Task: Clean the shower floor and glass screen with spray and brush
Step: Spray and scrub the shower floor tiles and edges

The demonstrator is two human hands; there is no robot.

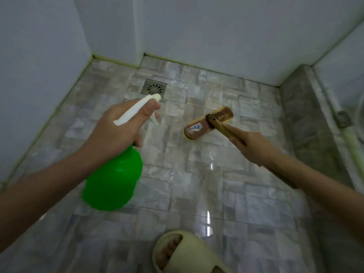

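Note:
My left hand grips the neck of a green spray bottle, with a finger on the trigger of its white spray head. The nozzle points towards the floor drain. My right hand holds the wooden handle of a scrubbing brush, whose brown head with pale bristles rests on the grey tiled shower floor right of the bottle. No glass screen can be made out.
White walls enclose the floor at left and back. A raised grey stone kerb runs along the right side. My foot in a beige slipper stands at the bottom centre. The tiles look wet and shiny.

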